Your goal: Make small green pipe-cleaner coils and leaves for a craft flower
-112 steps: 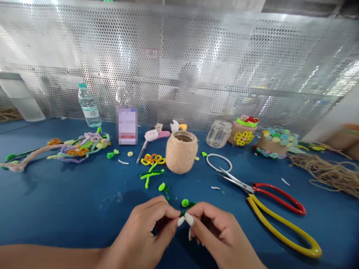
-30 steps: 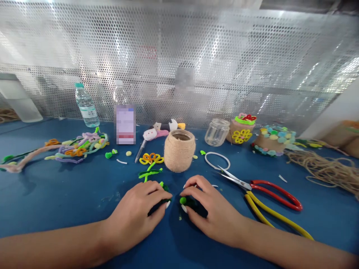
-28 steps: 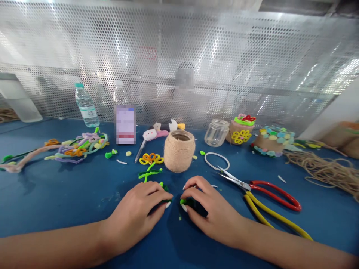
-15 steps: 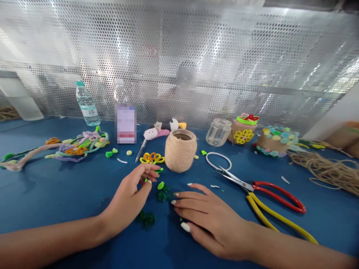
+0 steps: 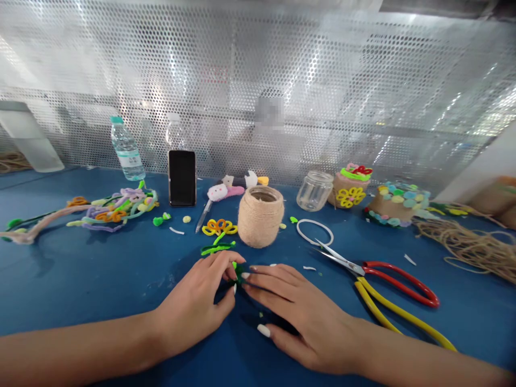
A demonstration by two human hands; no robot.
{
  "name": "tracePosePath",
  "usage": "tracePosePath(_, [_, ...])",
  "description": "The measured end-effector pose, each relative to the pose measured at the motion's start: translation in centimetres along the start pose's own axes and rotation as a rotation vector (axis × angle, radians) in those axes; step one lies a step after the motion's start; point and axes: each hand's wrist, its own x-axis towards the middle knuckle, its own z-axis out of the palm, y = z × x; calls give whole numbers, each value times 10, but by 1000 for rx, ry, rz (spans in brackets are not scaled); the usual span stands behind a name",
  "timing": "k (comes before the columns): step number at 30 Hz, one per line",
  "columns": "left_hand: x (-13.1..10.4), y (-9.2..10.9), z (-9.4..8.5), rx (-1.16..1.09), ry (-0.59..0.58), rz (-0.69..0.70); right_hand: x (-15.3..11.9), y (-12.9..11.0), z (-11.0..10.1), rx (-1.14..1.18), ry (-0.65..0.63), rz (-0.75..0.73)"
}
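Observation:
On the blue table, my left hand (image 5: 201,298) curls its thumb and fingers around a green pipe-cleaner piece (image 5: 237,276), partly hidden by the fingertips. My right hand (image 5: 300,317) lies palm down with fingers apart, fingertips beside that piece. Just beyond the left hand rest a green pipe-cleaner stem with leaves (image 5: 217,247) and a yellow-orange pipe-cleaner flower (image 5: 220,227). A jar wrapped in twine (image 5: 261,217) stands upright behind both hands.
Open scissors (image 5: 355,269) lie right of my right hand, near a white ring (image 5: 315,232). Behind stand a glass jar (image 5: 315,191), decorated jars (image 5: 350,188), a phone (image 5: 182,178) and a water bottle (image 5: 128,150). Pipe cleaners (image 5: 113,209) lie left, twine (image 5: 467,242) right.
My left hand has moved right and nearer to me, leaving the leafy stem on the table and coming around the green piece. My right hand barely moved. The phone screen went dark.

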Motion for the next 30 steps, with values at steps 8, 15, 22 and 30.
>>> tracePosePath(8, [1, -1, -1, 18, 21, -29, 1, 2, 4, 41, 21, 57])
tracePosePath(15, [3, 2, -3, -62, 59, -7, 1, 9, 10, 124, 135, 142])
tracePosePath(22, [2, 2, -4, -67, 63, 10, 1, 10, 8, 163, 121, 180])
tracePosePath(30, [2, 1, -3, -75, 51, -8, 2, 5, -11, 144, 24, 218])
